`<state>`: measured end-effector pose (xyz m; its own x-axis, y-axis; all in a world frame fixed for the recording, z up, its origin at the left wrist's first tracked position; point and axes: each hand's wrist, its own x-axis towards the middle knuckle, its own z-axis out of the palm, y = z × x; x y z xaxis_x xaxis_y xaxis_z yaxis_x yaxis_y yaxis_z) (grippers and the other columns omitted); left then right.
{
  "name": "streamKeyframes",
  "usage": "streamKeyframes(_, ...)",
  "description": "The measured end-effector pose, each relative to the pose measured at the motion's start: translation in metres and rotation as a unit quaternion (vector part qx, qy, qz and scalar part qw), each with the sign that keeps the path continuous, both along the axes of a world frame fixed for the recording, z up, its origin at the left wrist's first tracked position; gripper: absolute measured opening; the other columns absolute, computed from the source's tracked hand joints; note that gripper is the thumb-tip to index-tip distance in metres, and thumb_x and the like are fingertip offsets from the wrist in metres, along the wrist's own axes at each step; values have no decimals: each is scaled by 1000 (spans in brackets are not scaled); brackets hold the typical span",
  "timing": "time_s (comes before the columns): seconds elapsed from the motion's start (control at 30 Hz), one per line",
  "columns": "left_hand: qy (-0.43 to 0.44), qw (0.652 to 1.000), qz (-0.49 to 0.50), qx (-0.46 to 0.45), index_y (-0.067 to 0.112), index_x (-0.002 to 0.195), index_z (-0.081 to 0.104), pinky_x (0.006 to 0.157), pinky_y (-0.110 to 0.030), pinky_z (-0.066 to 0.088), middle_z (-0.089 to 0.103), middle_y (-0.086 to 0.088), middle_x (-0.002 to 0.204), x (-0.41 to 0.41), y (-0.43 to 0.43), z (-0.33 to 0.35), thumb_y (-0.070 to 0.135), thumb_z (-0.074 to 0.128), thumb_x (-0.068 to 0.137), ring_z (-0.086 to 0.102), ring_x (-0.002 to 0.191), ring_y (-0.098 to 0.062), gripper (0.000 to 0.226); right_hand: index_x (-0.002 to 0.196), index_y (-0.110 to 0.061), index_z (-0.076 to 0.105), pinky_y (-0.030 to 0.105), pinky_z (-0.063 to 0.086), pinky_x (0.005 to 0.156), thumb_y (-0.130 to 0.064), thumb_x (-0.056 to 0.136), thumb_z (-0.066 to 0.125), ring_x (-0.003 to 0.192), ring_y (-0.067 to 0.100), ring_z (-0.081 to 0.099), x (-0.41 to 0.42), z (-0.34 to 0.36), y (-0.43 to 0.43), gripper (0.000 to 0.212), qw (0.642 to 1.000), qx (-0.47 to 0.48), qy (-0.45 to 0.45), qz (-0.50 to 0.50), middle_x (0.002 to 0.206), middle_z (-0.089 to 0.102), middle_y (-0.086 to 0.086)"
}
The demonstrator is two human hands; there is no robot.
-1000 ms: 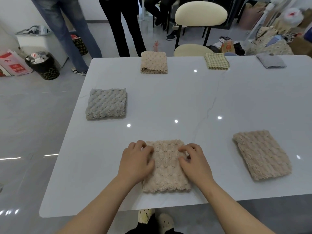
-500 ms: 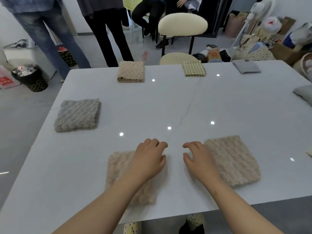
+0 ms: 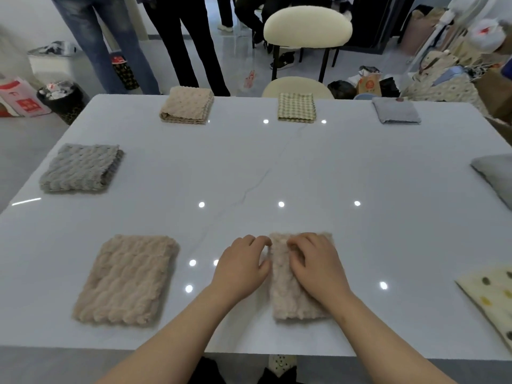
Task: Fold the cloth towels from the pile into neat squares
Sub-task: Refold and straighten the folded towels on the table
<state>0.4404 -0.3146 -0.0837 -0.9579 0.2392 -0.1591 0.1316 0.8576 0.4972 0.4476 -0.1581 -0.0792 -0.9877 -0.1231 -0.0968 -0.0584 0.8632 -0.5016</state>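
We see two bare hands near table (image 3: 277,167) front edge. Right hand (image 3: 315,261) lies palm-down on beige towel (image 3: 288,297), fingers curled; left hand (image 3: 241,268) rests just beside its left edge, fingertips touching. Second beige towel (image 3: 124,278) to left. Farther: grey towel (image 3: 80,167); three folded towels along far edge.

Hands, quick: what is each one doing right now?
Left hand: open, fingers curled, at the left edge of the folded beige fluffy towel, gripping nothing.
Right hand: open, palm down, pressing on that towel.
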Motion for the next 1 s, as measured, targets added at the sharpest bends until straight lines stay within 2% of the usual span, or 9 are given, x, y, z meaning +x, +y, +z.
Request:
streamKeyframes(0.1, -24, 999, 31, 13, 26, 128, 45, 84, -26, 44, 56, 3, 114, 3, 11, 0, 34, 43, 94, 52, 105, -14, 34, 116, -18, 60, 18, 28, 90, -20, 93, 46, 113, 14, 46, -1, -2, 11, 27, 1000, 0, -6, 20, 119, 57, -4)
streamKeyframes(0.23, -119, 987, 68, 88, 25, 131, 38, 58, -23, 40, 54, 8, 73, 7, 18, -2, 39, 47, 93, 51, 66, -7, 42, 119, -20, 58, 17, 28, 92, -22, 94, 44, 116, 12, 44, -2, -6, 14, 29, 999, -1, -11, 35, 122, 55, -5)
streamKeyframes(0.3, -166, 977, 71, 113, 25, 135, 32, 57, -23, 39, 48, 8, 64, 9, 22, -4, 41, 51, 90, 48, 60, -7, 51, 119, -21, 58, 18, 29, 94, -22, 94, 44, 117, 12, 43, -1, -8, 13, 29, 999, -6, -14, 31, 122, 54, -5)
streamKeyframes(0.43, -185, 972, 83, 121, 25, 135, 28, 64, -27, 41, 47, 8, 65, 9, 26, -3, 33, 53, 88, 51, 67, -15, 54, 120, -21, 58, 19, 29, 96, -21, 93, 45, 118, 12, 43, 2, -9, 16, 29, 999, -17, -16, 25, 123, 53, -5)
streamKeyframes(0.53, -202, 967, 84, 131, 25, 136, 27, 64, -27, 41, 47, 9, 68, 8, 28, 0, 28, 54, 87, 50, 65, -13, 55, 121, -21, 57, 19, 29, 97, -21, 93, 44, 119, 11, 42, 3, -12, 19, 31, 999, -13, -18, 27, 125, 52, -5)
streamKeyframes(0.7, -270, 946, 71, 165, 29, 141, 15, 81, -30, 50, 56, 1, 99, 9, 28, 2, 26, 65, 78, 58, 91, -17, 80, 122, -21, 56, 19, 29, 98, -21, 94, 44, 118, 11, 43, 3, -12, 21, 31, 999, -17, -17, 31, 125, 52, -5)
streamKeyframes(0.83, -279, 938, 88, 185, 32, 139, 19, 61, -20, 42, 47, 5, 77, 9, 27, 2, 14, 58, 80, 49, 67, -10, 74, 122, -22, 56, 20, 30, 98, -22, 94, 44, 118, 11, 43, 2, -12, 23, 31, 999, -31, -27, 33, 125, 52, -5)
streamKeyframes(0.9, -279, 933, 106, 201, 34, 135, 25, 60, -19, 43, 50, 2, 78, 7, 26, 1, 11, 57, 78, 49, 65, -11, 68, 124, -22, 55, 19, 29, 99, -21, 94, 43, 119, 11, 42, 3, -12, 24, 32, 998, -33, -33, 40, 126, 51, -6)
streamKeyframes(1.0, -256, 932, 148, 209, 33, 123, 35, 62, -28, 44, 52, -2, 75, 5, 25, -1, 12, 57, 75, 50, 64, -15, 58, 124, -21, 54, 16, 28, 96, -20, 94, 43, 118, 10, 42, 4, -12, 26, 32, 997, -45, -40, 43, 126, 51, -6)
